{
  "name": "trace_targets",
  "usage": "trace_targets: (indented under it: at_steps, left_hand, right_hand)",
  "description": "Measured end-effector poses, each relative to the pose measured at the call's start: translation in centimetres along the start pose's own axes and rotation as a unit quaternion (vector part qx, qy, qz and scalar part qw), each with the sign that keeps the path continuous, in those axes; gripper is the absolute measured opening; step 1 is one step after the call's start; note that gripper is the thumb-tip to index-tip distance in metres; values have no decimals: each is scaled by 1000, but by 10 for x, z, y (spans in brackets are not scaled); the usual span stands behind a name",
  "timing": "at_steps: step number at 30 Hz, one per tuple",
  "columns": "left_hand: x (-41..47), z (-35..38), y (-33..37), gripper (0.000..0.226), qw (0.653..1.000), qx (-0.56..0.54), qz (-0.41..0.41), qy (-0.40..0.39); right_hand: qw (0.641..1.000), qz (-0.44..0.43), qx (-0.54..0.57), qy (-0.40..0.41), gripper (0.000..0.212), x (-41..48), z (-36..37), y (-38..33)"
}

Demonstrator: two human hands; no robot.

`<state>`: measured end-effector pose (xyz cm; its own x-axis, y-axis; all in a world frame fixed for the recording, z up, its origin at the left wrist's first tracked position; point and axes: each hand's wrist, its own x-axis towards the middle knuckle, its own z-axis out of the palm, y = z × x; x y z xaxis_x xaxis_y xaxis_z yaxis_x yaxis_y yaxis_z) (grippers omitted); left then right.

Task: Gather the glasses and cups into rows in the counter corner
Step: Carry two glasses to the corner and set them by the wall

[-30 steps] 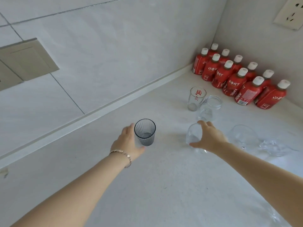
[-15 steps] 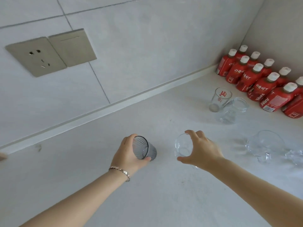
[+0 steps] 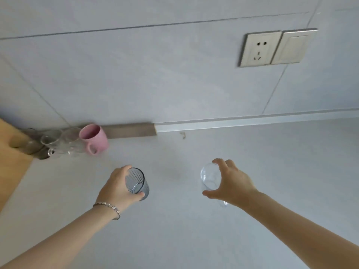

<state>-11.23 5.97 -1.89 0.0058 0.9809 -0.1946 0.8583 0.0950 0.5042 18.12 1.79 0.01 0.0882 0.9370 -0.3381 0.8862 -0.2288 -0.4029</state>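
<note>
Both glasses have travelled left along the counter since a second ago: the red bottles and the clear glasses beside them have dropped out of view, and a cluster of cups in the far left corner has come into sight. Held above the white counter (image 3: 174, 239), the ribbed grey tumbler (image 3: 137, 182) sits in the left hand (image 3: 116, 188), whose fingers and thumb wrap its side; its mouth tilts toward the camera so the ribs inside show. Well to the right of it, the right hand (image 3: 231, 184) grips a clear glass (image 3: 210, 178) from the side, thumb below and fingers curled over the top edge, with the glass tipped so its round opening faces left. Whether either glass touches the counter cannot be told. A silver bracelet (image 3: 108, 205) circles the left wrist.

Farther back on the left, against the wall, a pink mug (image 3: 95, 138) stands with its handle turned toward the camera. Just beside it, toward the corner, several clear glasses (image 3: 58, 141) crowd together, blurred, next to a wooden surface (image 3: 11, 162). High on the tiled wall at the right sit a wall socket (image 3: 259, 48) and a switch plate (image 3: 293, 46), side by side.
</note>
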Motion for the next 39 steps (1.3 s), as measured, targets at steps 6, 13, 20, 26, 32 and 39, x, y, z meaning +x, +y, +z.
trace_targets:
  at_steps: [6, 13, 20, 26, 32, 39]
  left_hand:
    - [27, -80, -122, 79, 999, 13, -37, 23]
    - [62, -118, -193, 81, 998, 23, -47, 24]
    - [63, -122, -224, 79, 999, 16, -29, -33]
    - [63, -119, -231, 76, 999, -4, -24, -27]
    - [64, -117, -233, 76, 999, 7, -27, -30]
    - [62, -114, -233, 79, 999, 4, -20, -25]
  right_hand:
    - [994, 37, 98, -22, 87, 33, 65, -134]
    - [987, 89, 136, 2, 84, 103, 109, -243]
    - [977, 110, 175, 49, 88, 180, 127, -309]
    - [968, 122, 209, 62, 94, 210, 136, -330]
    - [947, 146, 278, 67, 87, 216, 145, -320]
    - [959, 114, 255, 50, 85, 216, 142, -313]
